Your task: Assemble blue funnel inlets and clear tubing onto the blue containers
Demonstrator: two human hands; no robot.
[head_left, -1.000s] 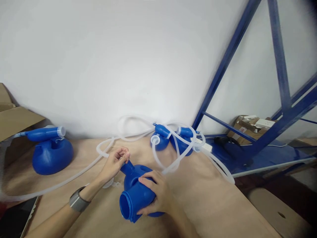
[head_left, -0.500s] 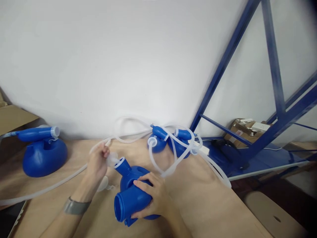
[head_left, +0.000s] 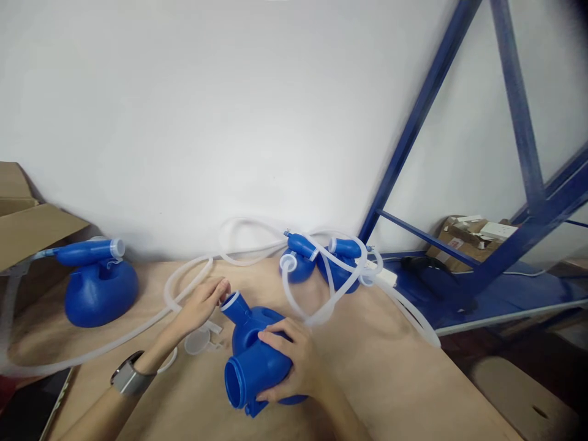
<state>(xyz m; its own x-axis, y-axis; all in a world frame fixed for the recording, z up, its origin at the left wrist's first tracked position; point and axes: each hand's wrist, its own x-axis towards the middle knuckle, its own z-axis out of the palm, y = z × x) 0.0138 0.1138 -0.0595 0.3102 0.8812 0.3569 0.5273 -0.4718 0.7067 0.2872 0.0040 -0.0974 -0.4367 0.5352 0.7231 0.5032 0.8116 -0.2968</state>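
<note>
My right hand (head_left: 294,361) is wrapped round the wide neck of a blue plastic bottle (head_left: 257,367), tilted with its open mouth to the lower left. A narrower spout with a white rim rises at the bottle's upper left. My left hand (head_left: 206,301) has its fingertips pinched together beside that rim; what they hold, if anything, is hidden. Below this hand a clear round cap (head_left: 197,341) lies on the table with small translucent pieces. A translucent hose (head_left: 138,331) curves behind my left forearm.
Another blue bottle (head_left: 101,294) stands at the left beside an open cardboard box (head_left: 46,229). Two more blue bottles (head_left: 298,264) with tangled hoses stand near the wall. A blue metal frame (head_left: 422,104) rises at the right, near a beige stool (head_left: 519,398).
The translucent piece at my left fingers by the spout is no longer visible there. My left hand has come closer to the spout's rim. My right hand keeps its grip on the bottle.
</note>
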